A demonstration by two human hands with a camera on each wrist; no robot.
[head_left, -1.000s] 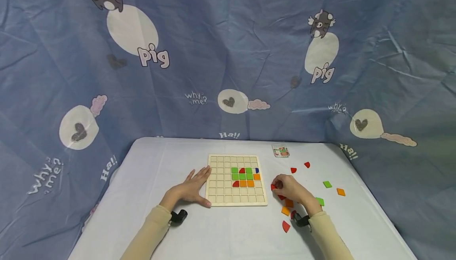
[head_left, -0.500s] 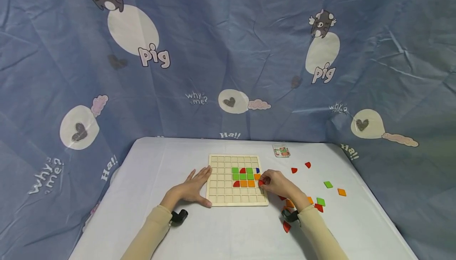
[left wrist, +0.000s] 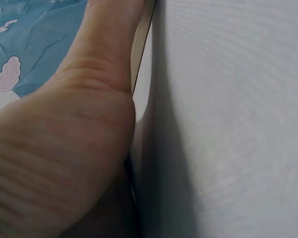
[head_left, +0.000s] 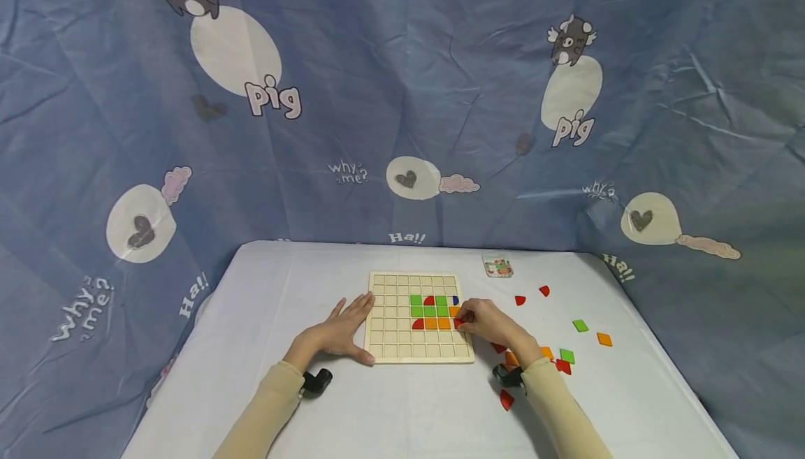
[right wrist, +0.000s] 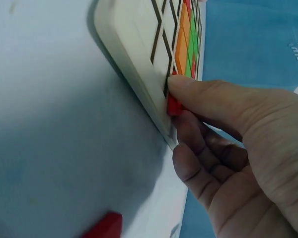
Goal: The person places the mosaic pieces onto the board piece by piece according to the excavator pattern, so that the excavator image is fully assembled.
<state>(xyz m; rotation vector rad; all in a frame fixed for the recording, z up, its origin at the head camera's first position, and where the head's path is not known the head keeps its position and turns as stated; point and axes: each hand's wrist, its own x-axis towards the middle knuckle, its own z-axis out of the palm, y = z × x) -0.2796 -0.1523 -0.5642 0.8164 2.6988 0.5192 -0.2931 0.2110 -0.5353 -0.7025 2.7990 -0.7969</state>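
A pale wooden grid board (head_left: 391, 347) lies on the white table, with green, orange, red and blue tiles set in its right-hand part. My left hand (head_left: 342, 328) is spread flat beside the board, fingertips and thumb at its left edge. In the left wrist view the palm side (left wrist: 84, 119) hides most of the board. At the board's right edge, my right hand (head_left: 492, 322) pinches a red quarter-circle tile (right wrist: 174, 105) between thumb and fingers. That tile is over the rightmost column, just below an orange square (head_left: 454, 311), partly covered by the fingers.
Loose red, orange and green tiles lie right of the board, among them a green square (head_left: 581, 325), an orange square (head_left: 604, 339) and a red quarter circle (head_left: 506, 399). Behind them is a small picture card (head_left: 497, 267). A blue printed curtain (head_left: 352, 124) hangs behind the table.
My right hand has moved left from the loose tiles to the board's right column, bringing the red quarter-circle tile. During the last half second it shifted only slightly. My left hand stays put.
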